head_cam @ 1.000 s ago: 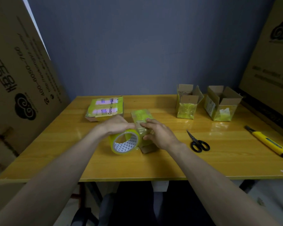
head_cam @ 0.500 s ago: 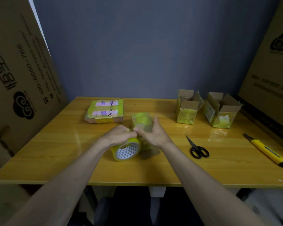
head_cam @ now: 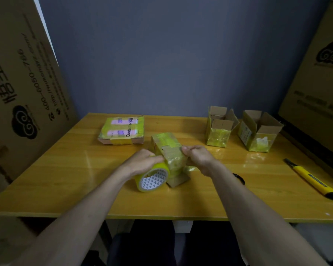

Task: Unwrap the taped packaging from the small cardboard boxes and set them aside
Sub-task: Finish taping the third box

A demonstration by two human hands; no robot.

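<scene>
Taped box (head_cam: 168, 150) stands mid-table (head_cam: 65, 179), just right of the flat taped package (head_cam: 122, 130). My left hand (head_cam: 144, 162) grips the tape roll (head_cam: 152, 178) against the box; right hand (head_cam: 199, 157) pinches its top edge.

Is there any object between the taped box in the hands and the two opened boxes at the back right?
Nothing visible stands between the taped box and the two opened boxes; that strip of table shows bare wood.
</scene>
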